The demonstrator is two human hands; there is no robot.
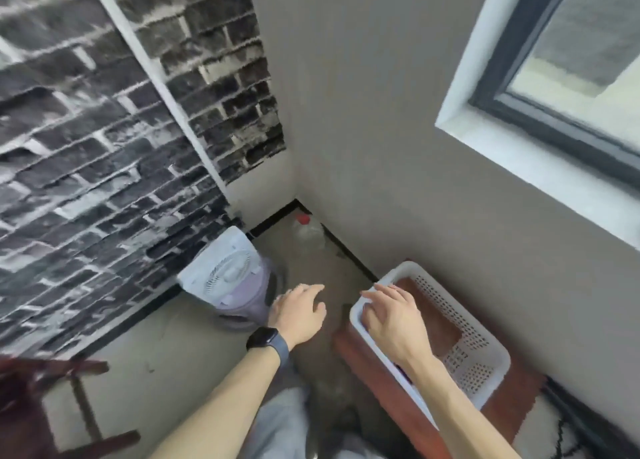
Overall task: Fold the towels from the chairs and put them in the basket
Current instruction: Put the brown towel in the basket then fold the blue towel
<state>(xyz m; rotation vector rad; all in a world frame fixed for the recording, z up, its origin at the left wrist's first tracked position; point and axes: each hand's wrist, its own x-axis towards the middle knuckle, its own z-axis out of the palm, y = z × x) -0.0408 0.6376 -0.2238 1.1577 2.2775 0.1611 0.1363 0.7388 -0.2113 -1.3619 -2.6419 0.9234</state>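
A white perforated basket (478, 354) stands on a reddish-brown wooden surface (377, 386) against the right wall. Through its open top I see only the brown of its inside. My right hand (393, 320) hovers over the basket's near-left rim, fingers loosely spread, holding nothing. My left hand (299, 311), with a dark watch on the wrist, hangs over the floor to the left of the basket, fingers relaxed and empty. No towel shows in this view. Part of a dark red wooden chair (69, 389) sits at the lower left.
A white and lilac fan heater (232, 278) stands on the floor by the brick-pattern wall. A clear bottle with a red cap (306, 233) sits in the corner. A window (571, 77) is in the right wall. Dark cables (568, 434) lie at lower right.
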